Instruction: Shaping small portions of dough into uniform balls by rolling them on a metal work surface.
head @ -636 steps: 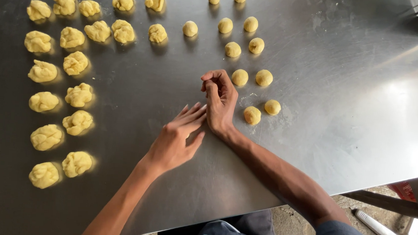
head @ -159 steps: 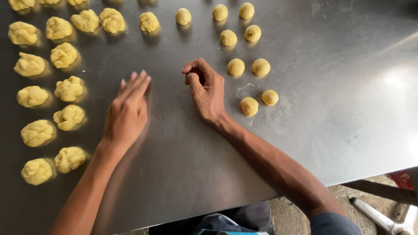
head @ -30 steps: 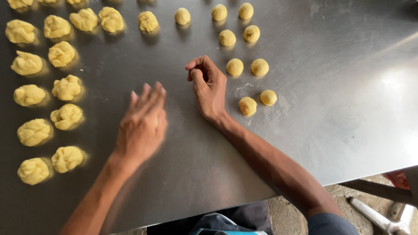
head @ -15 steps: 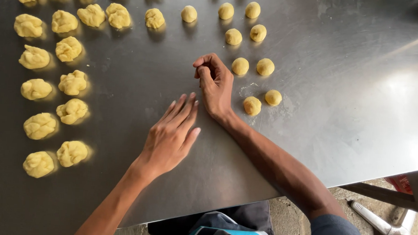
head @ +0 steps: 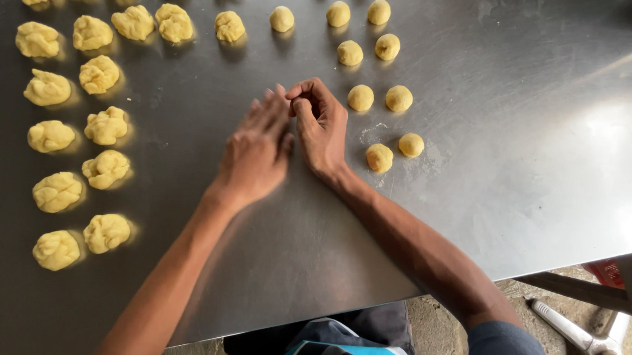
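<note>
Our left hand (head: 256, 153) lies flat and open on the steel table (head: 520, 138), fingers stretched forward, just beside our right hand (head: 324, 127). Our right hand is curled, the fingers bent inward; we cannot tell if it holds any dough. Near its right side we see small round dough balls (head: 379, 158). Well apart, on the left, knotted dough pieces (head: 104, 168) stand in two rows.
</note>
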